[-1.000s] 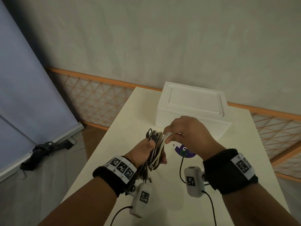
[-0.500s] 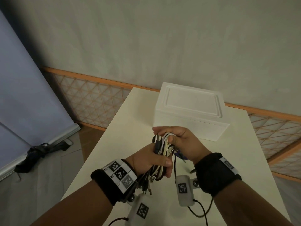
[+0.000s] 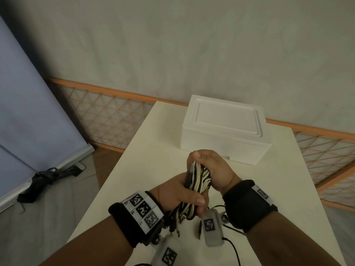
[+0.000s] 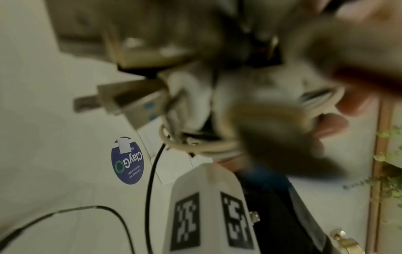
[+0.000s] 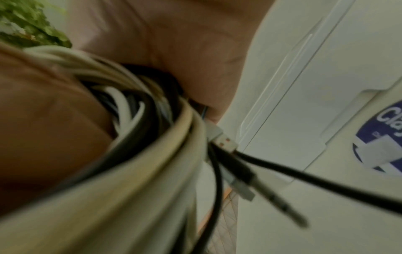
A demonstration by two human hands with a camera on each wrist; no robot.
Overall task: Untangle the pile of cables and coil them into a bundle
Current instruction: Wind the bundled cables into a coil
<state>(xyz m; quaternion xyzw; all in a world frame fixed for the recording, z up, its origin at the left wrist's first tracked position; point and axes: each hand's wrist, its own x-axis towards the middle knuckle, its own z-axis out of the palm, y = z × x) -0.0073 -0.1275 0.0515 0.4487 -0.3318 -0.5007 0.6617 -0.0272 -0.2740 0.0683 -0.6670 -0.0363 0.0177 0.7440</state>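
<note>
Cables [image 3: 198,182] gathered in one bundle | both hands' grip clamped on it: left hand [image 3: 177,194], right hand [image 3: 213,169] | plug ends [image 3: 172,225] dangle loose | judged nearly done, tails left to tuck

Smooth rubbery cream and black cables [image 3: 198,177], matt white foam box [image 3: 222,131], matt cream tabletop [image 3: 146,150]

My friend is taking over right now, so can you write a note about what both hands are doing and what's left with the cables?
Left hand: grips the lower part of the cables, thumb over them.
Right hand: grips the top of the same bunch.
Where: the cables are held above the table, in front of the white box; loose plug ends hang below the left hand.
Done: cables gathered into one looped bunch.
Left: tuck the hanging ends in and probably tidy the coil; nothing visible ties it.
</note>
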